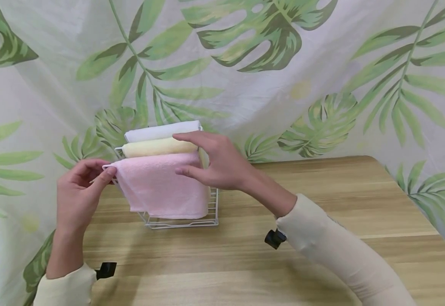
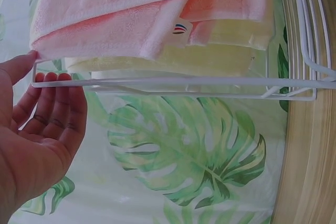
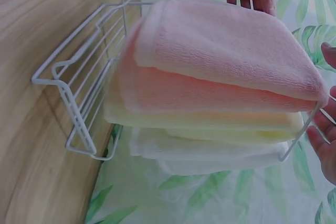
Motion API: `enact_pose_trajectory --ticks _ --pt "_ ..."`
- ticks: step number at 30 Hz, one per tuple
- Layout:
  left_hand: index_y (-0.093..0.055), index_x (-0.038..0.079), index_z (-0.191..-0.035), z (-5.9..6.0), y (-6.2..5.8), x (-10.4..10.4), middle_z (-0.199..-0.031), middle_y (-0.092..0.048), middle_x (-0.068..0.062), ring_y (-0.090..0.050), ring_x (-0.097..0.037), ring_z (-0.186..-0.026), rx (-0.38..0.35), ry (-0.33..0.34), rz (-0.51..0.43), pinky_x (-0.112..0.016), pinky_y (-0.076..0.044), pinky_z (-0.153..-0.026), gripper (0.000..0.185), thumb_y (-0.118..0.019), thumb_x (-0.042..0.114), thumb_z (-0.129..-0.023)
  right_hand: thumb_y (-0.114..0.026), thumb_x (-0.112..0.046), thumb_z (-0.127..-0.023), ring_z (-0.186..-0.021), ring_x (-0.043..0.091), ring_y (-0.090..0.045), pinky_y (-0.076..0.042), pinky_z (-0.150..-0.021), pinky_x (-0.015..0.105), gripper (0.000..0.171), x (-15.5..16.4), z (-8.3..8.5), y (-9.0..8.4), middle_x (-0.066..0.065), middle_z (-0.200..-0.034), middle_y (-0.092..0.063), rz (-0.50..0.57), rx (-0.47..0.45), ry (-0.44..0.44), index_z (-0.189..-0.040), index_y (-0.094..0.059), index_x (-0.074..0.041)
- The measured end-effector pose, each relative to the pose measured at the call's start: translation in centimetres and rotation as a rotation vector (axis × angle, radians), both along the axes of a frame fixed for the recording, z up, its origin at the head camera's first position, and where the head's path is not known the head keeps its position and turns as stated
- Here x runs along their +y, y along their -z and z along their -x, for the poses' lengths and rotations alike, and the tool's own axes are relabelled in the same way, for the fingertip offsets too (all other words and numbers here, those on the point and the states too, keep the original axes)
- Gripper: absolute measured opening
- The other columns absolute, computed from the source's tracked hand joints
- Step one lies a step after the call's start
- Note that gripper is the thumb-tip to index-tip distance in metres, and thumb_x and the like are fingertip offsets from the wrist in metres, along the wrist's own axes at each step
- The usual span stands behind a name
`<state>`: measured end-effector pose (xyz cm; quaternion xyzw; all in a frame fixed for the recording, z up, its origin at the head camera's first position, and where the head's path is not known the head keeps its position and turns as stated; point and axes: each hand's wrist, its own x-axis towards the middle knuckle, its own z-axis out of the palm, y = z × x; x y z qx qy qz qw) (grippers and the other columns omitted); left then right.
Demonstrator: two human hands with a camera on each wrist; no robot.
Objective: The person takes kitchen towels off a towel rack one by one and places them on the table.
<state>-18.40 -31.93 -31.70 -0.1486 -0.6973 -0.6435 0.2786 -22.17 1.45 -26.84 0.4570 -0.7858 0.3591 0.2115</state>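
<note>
A white wire rack [image 1: 184,223] stands on the wooden table [image 1: 322,204] with three folded towels hung over its bars. The pink towel [image 1: 161,187] is in front, the yellow towel [image 1: 157,147] behind it, and the white towel [image 1: 161,129] at the back. My left hand [image 1: 100,170] is at the pink towel's left end; its thumb touches the bar's corner, and the fingers lie relaxed against the wire [image 2: 184,82]. My right hand [image 1: 178,154] spans the right end, thumb by the pink towel, index finger above the yellow one, gripping nothing. The right wrist view shows the pink towel [image 3: 226,40] topmost.
A leaf-print cloth backdrop [image 1: 283,85] rises close behind and beside the rack. The table's right edge runs along the cloth. Bare wood lies in front and to the right of the rack.
</note>
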Motion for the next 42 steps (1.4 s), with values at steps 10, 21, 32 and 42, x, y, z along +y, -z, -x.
enact_pose_trajectory --ticks 10,21,32,42 --pt "-0.07 -0.011 -0.105 0.0 -0.1 0.1 -0.088 -0.075 -0.004 -0.071 -0.013 -0.073 -0.021 -0.013 0.008 -0.016 -0.064 -0.069 0.013 -0.072 -0.015 -0.093 -0.083 -0.034 -0.096 -0.132 0.014 -0.069 -0.054 -0.112 0.023 0.055 -1.7 0.7 -1.4 0.003 -0.145 -0.071 -0.067 -0.077 -0.06 -0.144 -0.067 -0.012" --pt "-0.069 -0.012 -0.106 0.0 -0.2 -0.1 -0.09 -0.074 -0.006 -0.07 -0.015 -0.074 -0.03 -0.005 -0.017 -0.017 -0.065 -0.069 0.012 -0.07 -0.015 -0.094 -0.083 -0.029 -0.096 -0.123 0.012 -0.072 -0.057 -0.103 0.02 0.048 -4.0 1.4 -2.9 0.001 -0.136 -0.076 -0.169 -0.168 -0.076 -0.14 -0.07 -0.012" --pt "-0.069 -0.012 -0.103 0.1 0.0 -0.1 -0.088 -0.074 -0.006 -0.07 -0.015 -0.073 -0.021 0.013 -0.029 -0.018 -0.065 -0.069 0.011 -0.07 -0.017 -0.093 -0.079 -0.031 -0.1 -0.104 0.002 -0.076 -0.055 -0.089 0.011 0.026 -5.1 1.6 -3.3 -0.006 -0.117 -0.082 -0.299 -0.173 -0.045 -0.123 -0.081 -0.018" --pt "-0.069 -0.007 -0.1 0.1 0.1 -0.1 -0.082 -0.072 -0.003 -0.069 -0.012 -0.07 -0.018 -0.016 0.02 -0.015 -0.062 -0.066 0.011 -0.071 -0.016 -0.093 -0.078 -0.032 -0.101 -0.106 0.0 -0.075 -0.055 -0.092 0.015 0.023 -4.4 0.9 -3.5 -0.011 -0.116 -0.082 -0.312 -0.164 0.007 -0.122 -0.082 -0.023"
